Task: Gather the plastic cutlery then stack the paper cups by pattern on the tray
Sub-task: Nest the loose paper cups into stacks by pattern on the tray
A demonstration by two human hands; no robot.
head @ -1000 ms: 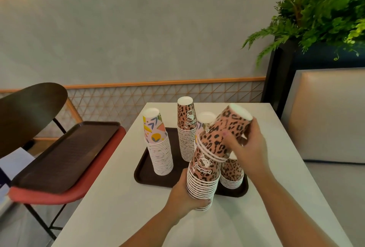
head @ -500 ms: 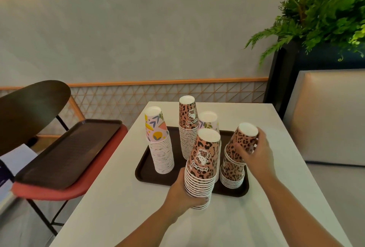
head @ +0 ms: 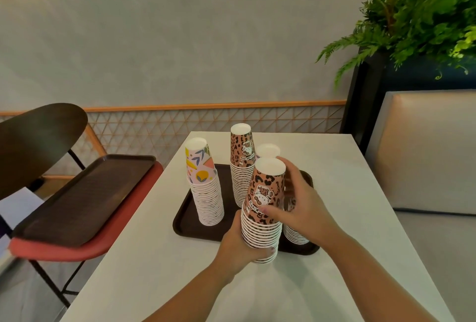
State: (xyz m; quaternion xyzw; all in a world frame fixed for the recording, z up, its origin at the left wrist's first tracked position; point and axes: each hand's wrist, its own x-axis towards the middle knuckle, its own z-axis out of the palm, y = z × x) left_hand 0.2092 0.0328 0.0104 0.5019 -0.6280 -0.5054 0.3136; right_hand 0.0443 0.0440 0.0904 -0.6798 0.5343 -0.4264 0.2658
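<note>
Both hands are working a pink leopard cup stack point(head: 262, 208) at lower center of the frame, the stack's base sitting at the front edge of the dark tray point(head: 185, 221). Left hand point(head: 239, 247) is wrapping the lower rims, grip curled round the stack from the left. Right hand point(head: 296, 206) is holding the upper cup from the right, thumb lying across its front, fingers bending round the far side. All cups are standing upside down. On the tray, left of center, a colorful abstract-print stack point(head: 206, 185) is standing upright. Behind the held stack a brown leopard stack point(head: 240, 167) is rising tallest, and another stack's white top point(head: 268, 150) is peeking just right of it. A short stack point(head: 296, 234) is sitting on the tray's right side, mostly hidden by the right wrist. Tray is resting on the white tabletop point(head: 347, 193). At left of the frame, a second dark tray point(head: 85, 195) is lying on a red chair seat point(head: 77, 249). No cutlery visible.
</note>
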